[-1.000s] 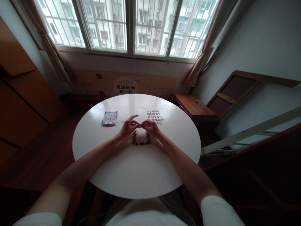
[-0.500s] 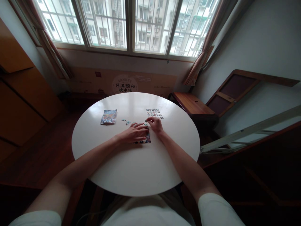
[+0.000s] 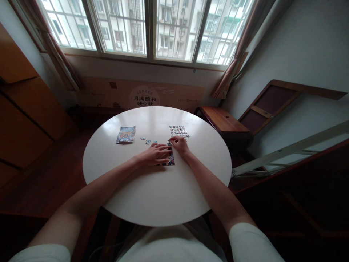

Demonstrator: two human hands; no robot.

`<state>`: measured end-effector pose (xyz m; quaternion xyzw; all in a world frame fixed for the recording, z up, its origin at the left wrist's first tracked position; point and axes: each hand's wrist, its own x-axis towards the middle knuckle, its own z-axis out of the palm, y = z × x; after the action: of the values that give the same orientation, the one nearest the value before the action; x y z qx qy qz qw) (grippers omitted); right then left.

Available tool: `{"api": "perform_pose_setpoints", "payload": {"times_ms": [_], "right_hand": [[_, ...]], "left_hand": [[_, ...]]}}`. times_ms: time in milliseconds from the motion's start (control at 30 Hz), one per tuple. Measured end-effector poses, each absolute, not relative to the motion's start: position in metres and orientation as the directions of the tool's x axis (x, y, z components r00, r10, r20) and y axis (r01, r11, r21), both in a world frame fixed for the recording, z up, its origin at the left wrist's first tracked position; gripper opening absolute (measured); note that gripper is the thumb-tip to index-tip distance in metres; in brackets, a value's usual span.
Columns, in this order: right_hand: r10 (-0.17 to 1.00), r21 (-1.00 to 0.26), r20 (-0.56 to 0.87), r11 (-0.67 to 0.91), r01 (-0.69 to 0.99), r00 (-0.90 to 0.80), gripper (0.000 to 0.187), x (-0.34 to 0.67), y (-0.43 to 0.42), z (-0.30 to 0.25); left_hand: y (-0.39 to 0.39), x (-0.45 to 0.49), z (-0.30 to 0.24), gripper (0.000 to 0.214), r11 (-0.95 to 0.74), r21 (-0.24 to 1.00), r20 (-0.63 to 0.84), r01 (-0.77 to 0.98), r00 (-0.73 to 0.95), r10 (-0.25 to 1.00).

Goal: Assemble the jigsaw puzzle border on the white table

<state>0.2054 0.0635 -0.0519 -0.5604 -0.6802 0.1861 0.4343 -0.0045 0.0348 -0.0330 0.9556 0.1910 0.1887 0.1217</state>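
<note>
On a round white table (image 3: 141, 193) lies a partly joined jigsaw puzzle (image 3: 171, 159), dark and many-coloured. My left hand (image 3: 156, 154) rests flat over it with fingers spread, hiding much of its left and middle. At the puzzle's top right corner, my right hand (image 3: 179, 145) pinches a puzzle piece (image 3: 169, 141), largely covered by the fingertips. Just beyond that hand, loose puzzle pieces (image 3: 177, 130) lie in neat rows. A few more loose pieces (image 3: 148, 142) are scattered beyond my left hand.
A colourful picture sheet or packet (image 3: 125, 135) lies on the table's left side. Past the table stand a wooden bench (image 3: 225, 119) at right and a printed cardboard panel (image 3: 174, 95) under the barred window. Orange cabinets (image 3: 21, 116) are at left.
My right hand has shifted slightly toward the puzzle's upper right corner, bringing the pinched piece against it. My left hand stays nearly still.
</note>
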Motion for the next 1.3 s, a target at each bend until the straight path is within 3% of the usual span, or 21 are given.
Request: {"api": "perform_pose_setpoints", "payload": {"times_ms": [300,1133,1300], "right_hand": [[0.883,-0.613,0.469,0.328,0.718,-0.003,0.023,0.2038,0.0634,-0.0550],[0.898,-0.589,0.438,0.326,0.739,-0.048,0.023,0.2013,0.0566,-0.0508],[0.901,-0.588,0.428,0.340,0.734,-0.074,0.021,0.2026,0.0569,-0.0510]], "left_hand": [[0.0348,-0.0048,-0.0326,0.051,-0.903,0.288,0.315,0.320,0.858,0.405],[0.0347,-0.0027,-0.0331,0.048,-0.895,0.302,0.319,0.328,0.850,0.419],[0.0385,-0.0050,-0.0328,0.049,-0.876,0.305,0.405,0.374,0.782,0.474]]}}
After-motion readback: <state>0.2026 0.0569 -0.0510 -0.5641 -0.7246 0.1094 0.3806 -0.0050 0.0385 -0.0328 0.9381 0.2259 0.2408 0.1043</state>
